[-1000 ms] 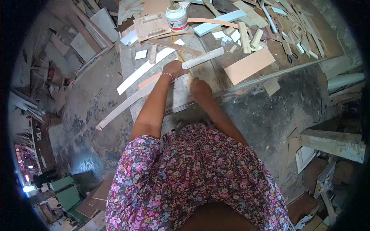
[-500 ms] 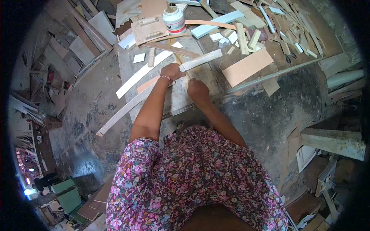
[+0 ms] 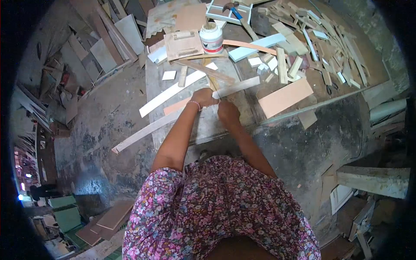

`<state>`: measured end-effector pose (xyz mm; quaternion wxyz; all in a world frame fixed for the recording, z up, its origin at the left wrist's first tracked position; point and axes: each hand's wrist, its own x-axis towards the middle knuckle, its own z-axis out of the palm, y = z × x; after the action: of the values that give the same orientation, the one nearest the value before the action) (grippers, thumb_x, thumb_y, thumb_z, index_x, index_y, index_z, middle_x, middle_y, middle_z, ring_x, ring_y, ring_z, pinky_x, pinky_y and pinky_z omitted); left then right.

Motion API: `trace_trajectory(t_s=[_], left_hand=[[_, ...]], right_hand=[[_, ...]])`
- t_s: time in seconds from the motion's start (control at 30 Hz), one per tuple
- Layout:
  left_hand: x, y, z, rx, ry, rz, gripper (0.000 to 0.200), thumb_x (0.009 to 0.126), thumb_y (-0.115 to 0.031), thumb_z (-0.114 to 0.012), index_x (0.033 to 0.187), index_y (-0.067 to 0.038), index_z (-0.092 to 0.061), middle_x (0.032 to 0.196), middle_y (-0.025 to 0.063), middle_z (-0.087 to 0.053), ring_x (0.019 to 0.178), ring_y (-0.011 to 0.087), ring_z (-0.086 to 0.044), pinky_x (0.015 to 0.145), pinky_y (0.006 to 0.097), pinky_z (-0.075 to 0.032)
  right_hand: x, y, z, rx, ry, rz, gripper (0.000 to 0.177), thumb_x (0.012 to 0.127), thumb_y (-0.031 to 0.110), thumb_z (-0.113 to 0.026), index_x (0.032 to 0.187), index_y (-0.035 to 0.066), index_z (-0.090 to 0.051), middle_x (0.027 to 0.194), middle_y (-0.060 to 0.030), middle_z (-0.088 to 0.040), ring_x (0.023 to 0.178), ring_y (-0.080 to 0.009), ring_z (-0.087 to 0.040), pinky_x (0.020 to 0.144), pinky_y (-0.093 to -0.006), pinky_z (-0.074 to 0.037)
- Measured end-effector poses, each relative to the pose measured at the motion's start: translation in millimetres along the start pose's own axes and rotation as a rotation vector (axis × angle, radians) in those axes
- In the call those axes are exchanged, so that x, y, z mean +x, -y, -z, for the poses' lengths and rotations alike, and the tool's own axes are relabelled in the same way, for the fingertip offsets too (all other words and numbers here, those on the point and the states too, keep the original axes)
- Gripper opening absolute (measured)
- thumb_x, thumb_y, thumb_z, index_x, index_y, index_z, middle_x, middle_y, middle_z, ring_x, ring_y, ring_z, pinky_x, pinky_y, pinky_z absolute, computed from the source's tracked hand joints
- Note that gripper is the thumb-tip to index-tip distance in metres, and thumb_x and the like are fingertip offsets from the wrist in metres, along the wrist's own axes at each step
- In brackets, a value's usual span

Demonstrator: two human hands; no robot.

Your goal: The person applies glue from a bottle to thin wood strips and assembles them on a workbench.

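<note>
My left hand (image 3: 204, 97) is closed around a long pale wooden strip (image 3: 239, 87), pressing it down on the worktable (image 3: 205, 128). One end of the strip reaches right of the hand; the other runs under my left forearm and sticks out past the table's left edge. Close beside it, just below the strip, my right hand (image 3: 228, 114) forms a fist with the knuckles up. What it grips is hidden, and I cannot tell what it is. Just beyond my left hand lie a brown wooden slat (image 3: 209, 71) and a long white strip (image 3: 173, 93).
A white glue tub (image 3: 211, 40) stands at the back beside a wooden panel (image 3: 183, 44). Behind it, a hammer (image 3: 239, 18) rests across a white frame. Offcuts (image 3: 323, 39) pile up on the right, near a peach-coloured board (image 3: 286, 98) and scissors (image 3: 332, 89).
The view has tilted up and shifted, so the whole scene sits lower and the hammer's head now shows. My right hand is slightly closer to my left, which keeps its hold on the strip.
</note>
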<state>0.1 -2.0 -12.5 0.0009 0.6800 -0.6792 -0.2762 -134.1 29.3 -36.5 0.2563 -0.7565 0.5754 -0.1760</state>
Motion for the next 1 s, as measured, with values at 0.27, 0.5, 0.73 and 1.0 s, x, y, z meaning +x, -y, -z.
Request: trace_trajectory(t_s=[0.27, 0.5, 0.73, 1.0], left_hand=[[-27.8, 1.6, 2.9, -0.041, -0.338, -0.157, 0.031, 0.076, -0.03, -0.05, 0.077, 0.0, -0.058, 0.066, 0.015, -0.057, 0.065, 0.0297, -0.055, 0.06, 0.0366, -0.042], [-13.8, -14.0, -20.6, 0.131, -0.671, 0.071, 0.038, 0.081, -0.034, -0.041, 0.062, -0.004, -0.055, 0.063, 0.0158, -0.056, 0.06, 0.0314, -0.055, 0.058, 0.0386, -0.042], [-2.4, -9.2, -24.0, 0.208, -0.78, 0.042, 0.04, 0.082, -0.032, -0.038, 0.056, -0.006, -0.055, 0.059, 0.0134, -0.056, 0.054, 0.029, -0.053, 0.057, 0.0373, -0.039], [0.8, -11.3, -18.7, 0.122, -0.634, 0.102, 0.051, 0.083, -0.037, -0.029, 0.058, -0.005, -0.059, 0.063, 0.0131, -0.058, 0.06, 0.0259, -0.055, 0.067, 0.036, -0.037]], right_hand=[[-0.3, 8.2, 1.8, 0.038, 0.098, -0.137, 0.026, 0.08, 0.022, -0.036, 0.089, 0.003, -0.05, 0.077, -0.019, -0.057, 0.076, -0.0352, -0.055, 0.067, -0.0456, -0.043], [1.9, 11.1, -2.7, 0.008, 0.032, -0.096, 0.031, 0.083, 0.027, -0.034, 0.09, 0.002, -0.05, 0.077, -0.0202, -0.056, 0.075, -0.0366, -0.055, 0.066, -0.0462, -0.043], [10.7, 0.7, -16.4, -0.023, -0.019, -0.05, 0.028, 0.08, 0.02, -0.038, 0.074, -0.002, -0.054, 0.071, -0.0222, -0.056, 0.066, -0.0357, -0.056, 0.061, -0.0449, -0.043], [11.7, 12.4, 3.9, -0.065, 0.089, -0.014, 0.03, 0.081, 0.021, -0.036, 0.077, -0.004, -0.053, 0.071, -0.0215, -0.056, 0.068, -0.0357, -0.055, 0.063, -0.0439, -0.043]])
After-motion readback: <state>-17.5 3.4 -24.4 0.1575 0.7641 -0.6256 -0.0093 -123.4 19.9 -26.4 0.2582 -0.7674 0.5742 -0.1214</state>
